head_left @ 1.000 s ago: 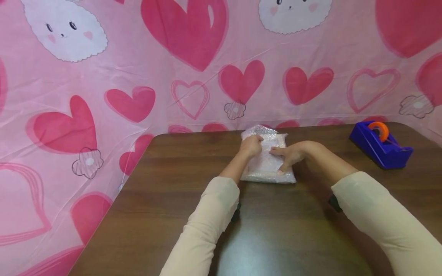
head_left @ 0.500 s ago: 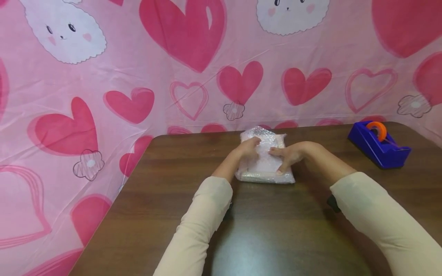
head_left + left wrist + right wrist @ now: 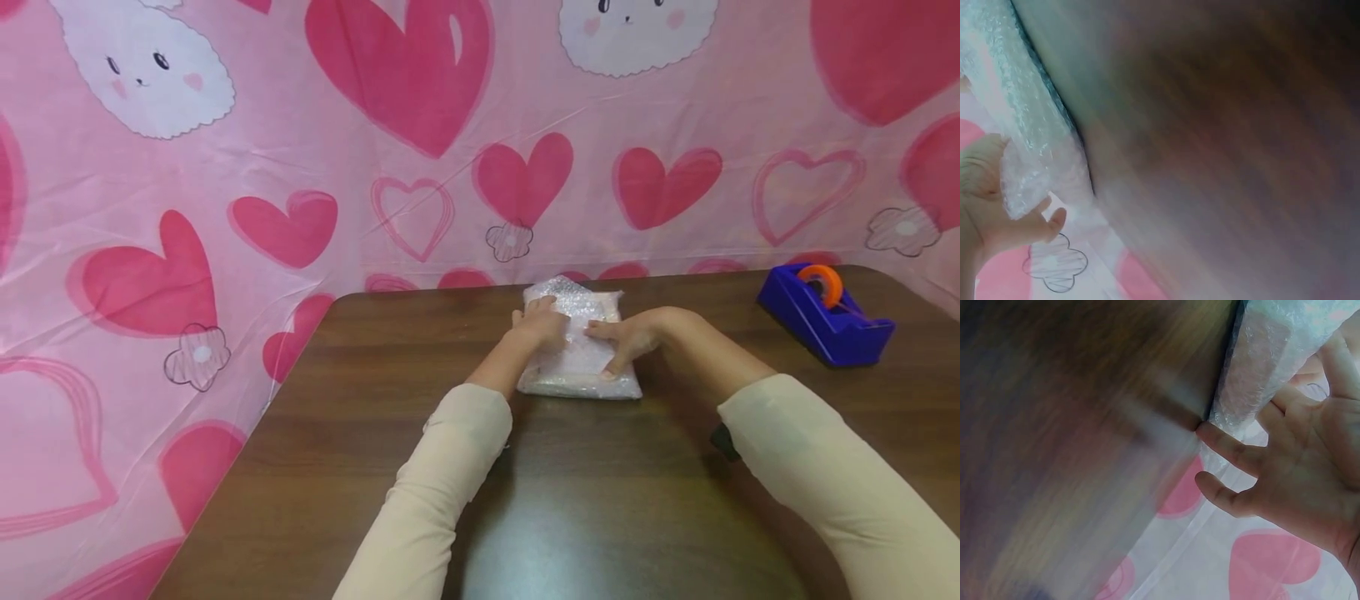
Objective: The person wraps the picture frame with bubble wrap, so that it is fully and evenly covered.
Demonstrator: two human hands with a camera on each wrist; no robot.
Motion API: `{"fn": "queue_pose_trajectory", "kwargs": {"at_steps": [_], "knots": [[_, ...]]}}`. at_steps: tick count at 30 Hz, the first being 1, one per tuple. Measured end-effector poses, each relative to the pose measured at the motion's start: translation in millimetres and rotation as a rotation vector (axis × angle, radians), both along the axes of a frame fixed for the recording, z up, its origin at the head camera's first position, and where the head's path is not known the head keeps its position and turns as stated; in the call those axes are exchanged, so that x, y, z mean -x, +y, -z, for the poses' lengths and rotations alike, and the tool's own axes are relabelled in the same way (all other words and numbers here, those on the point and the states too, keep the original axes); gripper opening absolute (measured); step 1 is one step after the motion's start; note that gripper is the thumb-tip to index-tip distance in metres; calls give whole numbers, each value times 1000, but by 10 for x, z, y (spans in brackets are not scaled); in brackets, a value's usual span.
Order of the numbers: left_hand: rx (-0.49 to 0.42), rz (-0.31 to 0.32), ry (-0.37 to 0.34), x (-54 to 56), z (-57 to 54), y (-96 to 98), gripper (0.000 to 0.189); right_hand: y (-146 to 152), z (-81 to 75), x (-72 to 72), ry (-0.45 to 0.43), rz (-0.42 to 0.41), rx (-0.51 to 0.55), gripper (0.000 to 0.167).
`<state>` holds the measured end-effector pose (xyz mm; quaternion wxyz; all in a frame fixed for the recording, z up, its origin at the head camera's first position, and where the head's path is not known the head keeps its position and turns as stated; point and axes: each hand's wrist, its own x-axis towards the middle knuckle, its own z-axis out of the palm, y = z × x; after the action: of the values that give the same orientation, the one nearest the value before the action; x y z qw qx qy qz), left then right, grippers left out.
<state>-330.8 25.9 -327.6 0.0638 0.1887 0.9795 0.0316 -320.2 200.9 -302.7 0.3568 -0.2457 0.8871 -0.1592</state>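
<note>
A pink heart-print hanging (image 3: pixel 420 83) stands behind a brown table (image 3: pixel 360 467). Near the table's far edge lies a bubble-wrapped packet (image 3: pixel 577 360); pressed too hard forward, it could slide towards that edge. A blue dispenser (image 3: pixel 828 337) sits well apart, on the right. The left hand (image 3: pixel 546 327) and right hand (image 3: pixel 633 335) rest at the packet's two sides, fingers spread, neither clenched. If either lifts away, the springy wrap may loosen, as no tape shows clearly on it.

Only the head view shows the whole dispenser and its orange roll (image 3: pixel 832 285). The right wrist view reveals the right palm and straight lower fingers (image 3: pixel 1232 450), one tip at the packet's edge; from above these are hidden. The left wrist view shows a loose wrap corner (image 3: pixel 1022 184) overlapping the left hand, which the head view does not.
</note>
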Motion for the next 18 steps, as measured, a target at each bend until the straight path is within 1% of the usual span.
{"fn": "queue_pose_trajectory", "kwargs": {"at_steps": [4, 11, 18], "knots": [[-27, 2, -36, 3, -12, -42, 48, 0, -19, 2, 3, 16, -41, 106], [-98, 8, -89, 51, -18, -106, 53, -12, -34, 3, 1, 20, -42, 107], [-89, 36, -120, 97, 11, -148, 57, 22, -20, -16, 11, 25, -43, 107]]}}
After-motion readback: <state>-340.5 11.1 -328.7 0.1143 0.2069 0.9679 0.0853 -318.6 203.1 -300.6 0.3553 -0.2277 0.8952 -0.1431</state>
